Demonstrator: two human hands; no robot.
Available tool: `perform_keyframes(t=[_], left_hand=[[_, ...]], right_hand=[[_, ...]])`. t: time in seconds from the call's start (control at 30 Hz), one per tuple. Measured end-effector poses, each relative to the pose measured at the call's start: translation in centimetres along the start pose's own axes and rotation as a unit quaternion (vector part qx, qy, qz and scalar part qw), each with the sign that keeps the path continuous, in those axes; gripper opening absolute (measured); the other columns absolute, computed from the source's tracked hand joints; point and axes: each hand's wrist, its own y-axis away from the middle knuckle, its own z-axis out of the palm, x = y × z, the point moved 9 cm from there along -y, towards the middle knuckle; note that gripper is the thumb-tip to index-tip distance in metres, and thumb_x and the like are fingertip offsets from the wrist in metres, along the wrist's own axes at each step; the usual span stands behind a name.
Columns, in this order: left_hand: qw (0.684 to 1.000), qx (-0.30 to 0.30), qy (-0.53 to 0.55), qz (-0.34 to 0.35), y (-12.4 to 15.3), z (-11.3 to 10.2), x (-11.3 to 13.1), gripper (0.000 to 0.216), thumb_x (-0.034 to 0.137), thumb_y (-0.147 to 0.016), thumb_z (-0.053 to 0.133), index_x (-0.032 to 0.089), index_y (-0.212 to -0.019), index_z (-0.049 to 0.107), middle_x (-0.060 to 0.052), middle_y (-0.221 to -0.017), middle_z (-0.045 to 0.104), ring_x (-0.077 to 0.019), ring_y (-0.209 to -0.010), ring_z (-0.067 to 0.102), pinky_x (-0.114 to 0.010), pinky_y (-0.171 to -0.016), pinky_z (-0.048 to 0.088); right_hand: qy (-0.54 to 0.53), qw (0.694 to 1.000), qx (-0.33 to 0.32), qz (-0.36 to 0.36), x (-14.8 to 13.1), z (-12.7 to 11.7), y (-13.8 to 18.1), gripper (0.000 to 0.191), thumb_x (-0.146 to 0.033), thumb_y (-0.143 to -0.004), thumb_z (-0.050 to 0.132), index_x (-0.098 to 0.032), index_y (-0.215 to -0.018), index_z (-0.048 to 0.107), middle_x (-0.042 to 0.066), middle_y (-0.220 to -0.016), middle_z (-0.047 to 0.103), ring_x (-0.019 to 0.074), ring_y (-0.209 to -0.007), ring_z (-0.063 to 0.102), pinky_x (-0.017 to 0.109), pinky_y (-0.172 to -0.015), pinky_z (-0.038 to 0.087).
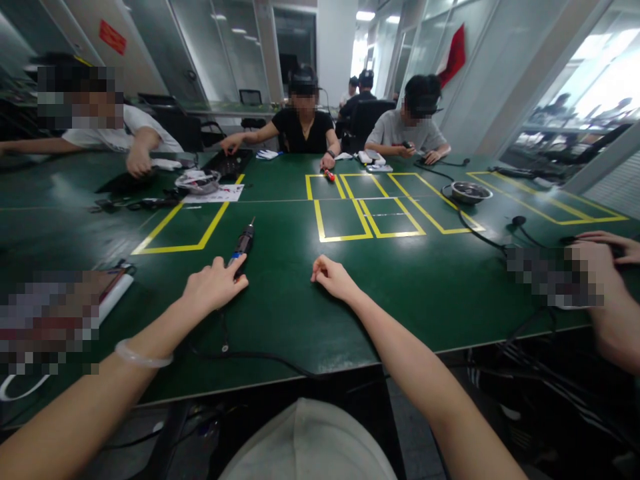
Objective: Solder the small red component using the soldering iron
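Note:
My left hand (pixel 213 287) is on a dark electric screwdriver (pixel 245 243) with a blue band, its index finger along the body and its thumb at the near end. The screwdriver's bit points away from me over the green table (pixel 280 300). Part of its near end is hidden by my fingers. A black cord (pixel 270 358) runs along the table's near edge. To the right, my right hand (pixel 331 275) rests near the middle of the table with its fingers curled in, and I see nothing in them.
Yellow tape outlines (pixel 345 238) mark the table. A metal bowl (pixel 467 193) stands right of them, beside a black cable. A bundled bag (pixel 197 181) lies on white paper at the left. Several people sit around; a neighbour's hands (pixel 595 263) are at the right edge.

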Motion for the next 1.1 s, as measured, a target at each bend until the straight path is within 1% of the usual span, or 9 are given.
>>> perform_keyframes(t=[0.17,0.27,0.4,0.5,0.57,0.8,0.97,1.03,1.1], left_hand=[[0.997,-0.024,-0.011,-0.069,-0.8,0.5,-6.3,0.068,0.062,-0.089,0.024,0.036,-0.153,0.024,-0.018,-0.125,0.053,-0.0392,-0.100,0.060,-0.049,-0.081,0.046],[0.996,-0.027,-0.021,-0.087,-0.7,0.3,-8.1,0.066,0.060,-0.092,0.023,0.032,-0.152,0.026,-0.017,-0.132,0.047,-0.0370,-0.104,0.057,-0.049,-0.083,0.046],[0.995,0.054,-0.064,-0.058,0.7,-1.4,-7.4,0.065,0.058,-0.092,0.030,0.019,-0.144,0.036,-0.020,-0.134,0.041,-0.0367,-0.111,0.049,-0.045,-0.077,0.049],[0.990,0.096,-0.105,-0.023,1.9,-1.8,-6.1,0.056,0.053,-0.093,0.034,0.013,-0.131,0.046,-0.019,-0.125,0.047,-0.0336,-0.107,0.049,-0.037,-0.072,0.049],[0.987,0.109,-0.115,-0.021,2.5,-1.7,-5.8,0.051,0.050,-0.094,0.034,0.011,-0.123,0.049,-0.018,-0.119,0.050,-0.0315,-0.103,0.050,-0.033,-0.068,0.048],[0.981,0.146,-0.113,-0.060,3.4,-2.0,-6.5,0.043,0.049,-0.095,0.031,0.014,-0.104,0.053,-0.013,-0.110,0.055,-0.0265,-0.094,0.055,-0.025,-0.056,0.036],[0.980,0.152,-0.097,-0.081,3.5,-2.8,-6.8,0.040,0.048,-0.096,0.031,0.015,-0.098,0.054,-0.011,-0.105,0.060,-0.0240,-0.082,0.059,-0.024,-0.054,0.033],[0.982,0.155,-0.073,-0.079,3.5,-3.5,-6.0,0.038,0.047,-0.096,0.033,0.016,-0.099,0.055,-0.010,-0.100,0.063,-0.0244,-0.080,0.060,-0.025,-0.054,0.034],[0.984,0.165,-0.028,-0.060,3.4,-4.4,-4.2,0.037,0.048,-0.095,0.036,0.017,-0.102,0.056,-0.009,-0.094,0.065,-0.0242,-0.077,0.062,-0.026,-0.056,0.035]], right_hand=[[0.005,1.000,-0.009,0.006,0.0,0.2,0.0,0.013,-0.012,-0.082,0.045,-0.021,-0.089,0.050,-0.002,-0.075,0.067,0.0129,-0.071,0.063,0.025,-0.071,0.045],[0.007,1.000,-0.010,0.006,0.0,0.3,0.0,0.013,-0.012,-0.082,0.045,-0.021,-0.089,0.051,-0.002,-0.076,0.067,0.0126,-0.071,0.063,0.024,-0.071,0.044],[0.012,1.000,-0.011,0.005,0.0,0.3,0.0,0.014,-0.012,-0.081,0.045,-0.021,-0.090,0.051,-0.002,-0.075,0.068,0.0125,-0.069,0.062,0.023,-0.070,0.044],[0.014,1.000,-0.014,0.003,-0.2,0.4,0.0,0.014,-0.012,-0.081,0.045,-0.021,-0.090,0.051,-0.002,-0.075,0.068,0.0128,-0.069,0.062,0.024,-0.070,0.044],[0.014,1.000,-0.016,0.003,-0.2,0.4,0.0,0.014,-0.012,-0.082,0.045,-0.021,-0.091,0.052,-0.002,-0.075,0.068,0.0129,-0.069,0.062,0.024,-0.070,0.044],[0.021,1.000,-0.021,-0.001,-0.5,0.3,0.1,0.012,-0.013,-0.083,0.045,-0.021,-0.090,0.051,-0.002,-0.076,0.068,0.0134,-0.072,0.063,0.024,-0.071,0.044],[0.021,1.000,-0.023,0.000,-0.6,0.4,0.1,0.013,-0.012,-0.082,0.045,-0.021,-0.090,0.051,-0.002,-0.075,0.068,0.0135,-0.072,0.063,0.024,-0.072,0.044],[0.018,1.000,-0.024,-0.001,-0.7,0.4,0.1,0.012,-0.012,-0.082,0.045,-0.021,-0.089,0.051,-0.002,-0.075,0.068,0.0135,-0.072,0.063,0.024,-0.072,0.044],[0.013,1.000,-0.025,-0.004,-0.7,0.5,0.1,0.012,-0.012,-0.082,0.046,-0.021,-0.089,0.051,-0.002,-0.075,0.068,0.0136,-0.072,0.063,0.025,-0.071,0.044]])
